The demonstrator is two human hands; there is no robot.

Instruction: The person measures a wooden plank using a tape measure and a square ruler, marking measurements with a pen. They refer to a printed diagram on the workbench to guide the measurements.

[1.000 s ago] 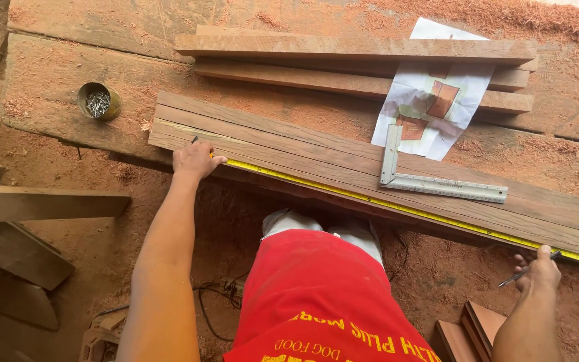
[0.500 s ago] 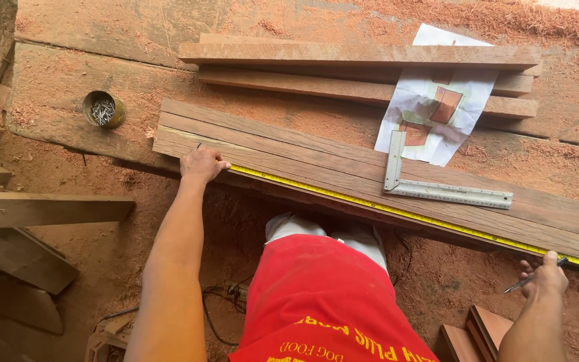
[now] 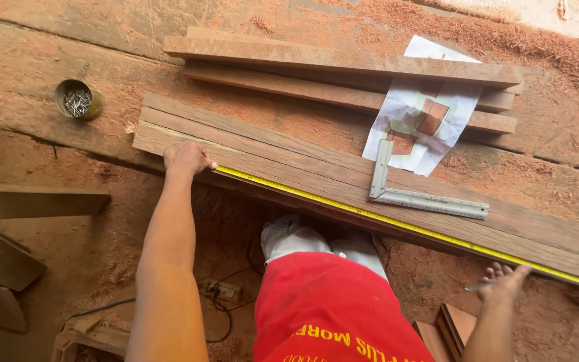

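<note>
Rusty round tin of nails (image 3: 77, 100) sits far left on the sawdusty worktop (image 3: 21, 74). Left hand (image 3: 185, 158) presses the yellow measuring tape (image 3: 397, 222) onto the long brown plank (image 3: 289, 161) — fingers curled down. Steel square (image 3: 417, 196) lies beside. Right hand (image 3: 502, 281) — fingers spread, loosely holding a thin pencil (image 3: 475, 287) — sits just below the tape's far end.

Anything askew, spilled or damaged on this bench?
Nothing damaged. The paper drawing lies tilted, pinned under two planks. Sawdust covers the bench. The tin of nails stands upright, nothing spilled.
</note>
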